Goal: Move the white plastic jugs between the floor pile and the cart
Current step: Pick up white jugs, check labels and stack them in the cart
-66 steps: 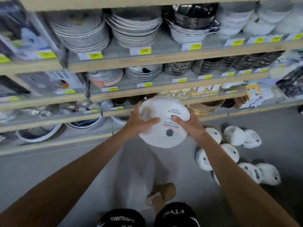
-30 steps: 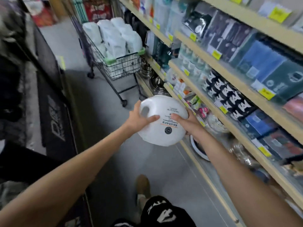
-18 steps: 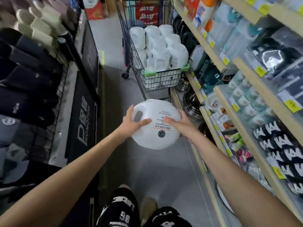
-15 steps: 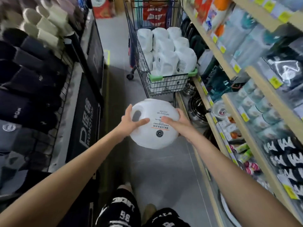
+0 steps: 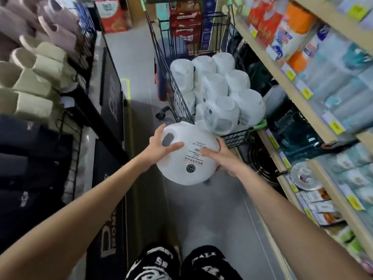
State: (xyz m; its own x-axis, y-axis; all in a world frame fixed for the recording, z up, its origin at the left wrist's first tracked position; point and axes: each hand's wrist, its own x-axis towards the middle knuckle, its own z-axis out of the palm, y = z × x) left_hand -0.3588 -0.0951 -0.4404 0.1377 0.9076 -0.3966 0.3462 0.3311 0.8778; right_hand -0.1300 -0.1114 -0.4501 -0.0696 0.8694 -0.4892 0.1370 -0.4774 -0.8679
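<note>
Two long runs of shelving flank my hands: wooden shelves (image 5: 302, 110) of boxed and wrapped goods beyond the right hand (image 5: 220, 156), and a dark rack of slippers (image 5: 34, 81) out past the left hand (image 5: 159, 146). Straight ahead of both hands stands the wire cart (image 5: 175, 93), its near corner just beyond my fingertips. It is loaded with a heap of white plastic jugs (image 5: 214, 87), most lying on their sides, the nearest one just past the right hand. Grey floor (image 5: 212, 209) runs below my forearms.

Between the hands I hold one more white jug (image 5: 187, 158), tipped on its side in the air, short of the cart's near edge and touching nothing else that I can see. My left hand wraps its handle end, thumb laid across the front below the handle hole (image 5: 168, 139), fingers curled over the top. My right hand clasps the opposite side, fingers spread across the printed label. A small round seal (image 5: 190, 168) sits on the jug between my wrists.
</note>
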